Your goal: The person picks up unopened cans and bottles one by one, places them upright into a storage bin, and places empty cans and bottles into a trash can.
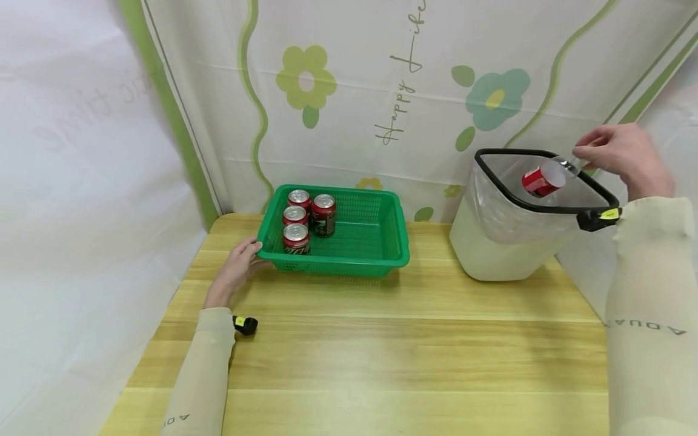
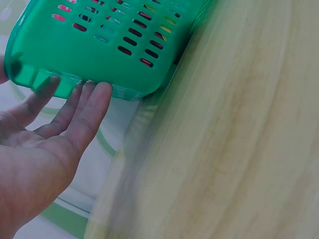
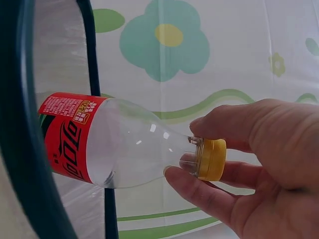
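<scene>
Over the mouth of the bin (image 1: 491,248), my right hand (image 1: 627,154) pinches a clear plastic bottle (image 3: 142,142) by its neck, just below the yellow cap (image 3: 213,159). The bottle lies tilted, its red-labelled (image 3: 72,137) lower end past the bin's dark rim (image 3: 30,119). No liquid shows in its clear part. My left hand (image 1: 237,272) holds the front left corner of a green plastic basket (image 1: 354,261), with the fingers (image 2: 94,112) against its outer side. Several red soda cans (image 1: 324,215) stand upright in the basket's left part.
A clear liner bag (image 1: 485,212) hangs over the bin's rim. Basket and bin stand toward the far side of a wooden table (image 1: 382,363). Right behind them hangs a white curtain (image 1: 349,145) with flower prints, and white sheets close off both sides.
</scene>
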`<action>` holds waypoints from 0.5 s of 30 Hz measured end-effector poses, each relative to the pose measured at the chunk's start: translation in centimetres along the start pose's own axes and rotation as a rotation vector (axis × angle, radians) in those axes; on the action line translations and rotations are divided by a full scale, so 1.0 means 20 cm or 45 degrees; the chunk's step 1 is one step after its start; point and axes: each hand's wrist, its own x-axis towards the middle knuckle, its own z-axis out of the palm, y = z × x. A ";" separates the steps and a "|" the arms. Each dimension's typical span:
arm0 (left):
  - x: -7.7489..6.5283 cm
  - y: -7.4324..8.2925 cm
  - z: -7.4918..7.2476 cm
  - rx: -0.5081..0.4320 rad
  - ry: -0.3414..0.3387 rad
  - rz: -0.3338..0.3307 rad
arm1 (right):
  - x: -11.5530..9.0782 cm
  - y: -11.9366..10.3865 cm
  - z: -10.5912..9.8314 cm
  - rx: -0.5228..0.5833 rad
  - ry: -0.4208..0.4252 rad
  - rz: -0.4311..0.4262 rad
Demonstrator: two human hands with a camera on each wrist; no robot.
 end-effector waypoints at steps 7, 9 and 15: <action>-0.01 0.00 0.00 0.006 0.007 -0.002 | 0.02 0.02 0.02 -0.059 -0.047 -0.059; -0.01 0.01 0.00 0.009 0.008 -0.005 | 0.03 0.03 0.03 -0.065 -0.052 -0.068; 0.00 0.00 0.00 0.020 -0.005 0.005 | 0.04 0.04 0.05 -0.034 -0.061 -0.083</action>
